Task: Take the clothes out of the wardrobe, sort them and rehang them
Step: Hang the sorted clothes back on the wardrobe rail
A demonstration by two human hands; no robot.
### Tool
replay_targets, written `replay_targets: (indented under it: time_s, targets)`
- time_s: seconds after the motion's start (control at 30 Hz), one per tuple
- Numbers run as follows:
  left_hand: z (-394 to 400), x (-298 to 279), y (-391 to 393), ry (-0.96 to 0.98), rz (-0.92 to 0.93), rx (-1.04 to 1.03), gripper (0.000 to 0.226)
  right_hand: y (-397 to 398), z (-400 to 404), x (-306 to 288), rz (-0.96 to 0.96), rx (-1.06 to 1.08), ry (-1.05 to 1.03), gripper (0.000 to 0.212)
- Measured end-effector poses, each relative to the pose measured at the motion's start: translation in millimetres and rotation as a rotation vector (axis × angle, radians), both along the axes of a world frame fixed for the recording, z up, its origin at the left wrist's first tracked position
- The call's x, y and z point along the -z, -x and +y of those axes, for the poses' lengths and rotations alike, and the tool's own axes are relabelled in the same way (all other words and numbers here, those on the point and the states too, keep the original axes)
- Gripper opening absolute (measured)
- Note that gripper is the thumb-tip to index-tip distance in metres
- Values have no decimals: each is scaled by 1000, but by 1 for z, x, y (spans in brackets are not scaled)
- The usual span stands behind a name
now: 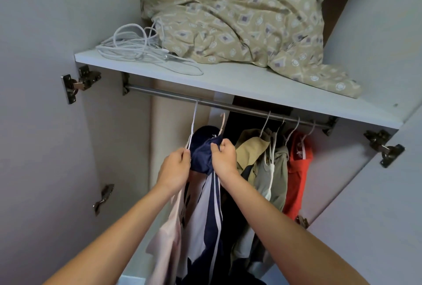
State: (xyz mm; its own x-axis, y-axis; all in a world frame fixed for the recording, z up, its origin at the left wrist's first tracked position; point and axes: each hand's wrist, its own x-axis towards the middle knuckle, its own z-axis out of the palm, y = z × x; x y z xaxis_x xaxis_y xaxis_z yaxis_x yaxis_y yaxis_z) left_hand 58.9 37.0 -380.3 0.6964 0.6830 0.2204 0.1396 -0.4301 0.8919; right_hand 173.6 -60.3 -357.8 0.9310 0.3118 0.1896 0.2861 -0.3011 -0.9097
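Open wardrobe (41,124), doors swung wide, viewed from below: a white shelf (228,83) carries a crumpled patterned cloth (251,22) and a coiled white cable (137,44). Beneath it a metal rail (159,92) runs left to right, sloping down to the right in view. Navy garment with white stripes (210,204) hangs near the rail's middle, long axis vertical, collar uppermost. Left hand (175,168) pinches a white hanger (194,124) hooked on the rail. Right hand (225,156) clenches the navy collar. Tan garment (249,150), grey garment (278,170) and red garment (299,170) hang to the right.
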Motion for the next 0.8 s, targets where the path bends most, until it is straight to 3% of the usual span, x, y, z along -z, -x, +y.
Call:
replay_targets:
  time_s: [0.27, 0.57, 0.67, 0.8]
  targets:
    - [20, -17, -48, -41, -38, -38, 40, -48, 23, -20, -48, 12, -28, 15]
    - [31, -18, -91, -80, 10, -6, 38, -92, 31, -21, 61, 70, -26, 12]
    - [28, -11, -100, -101, 45, -1, 40, -103, 31, -12, 134, 59, -33, 25]
    - [25, 8, -109, -121, 155, 19, 40, -114, 22, 6, 163, 59, 23, 27]
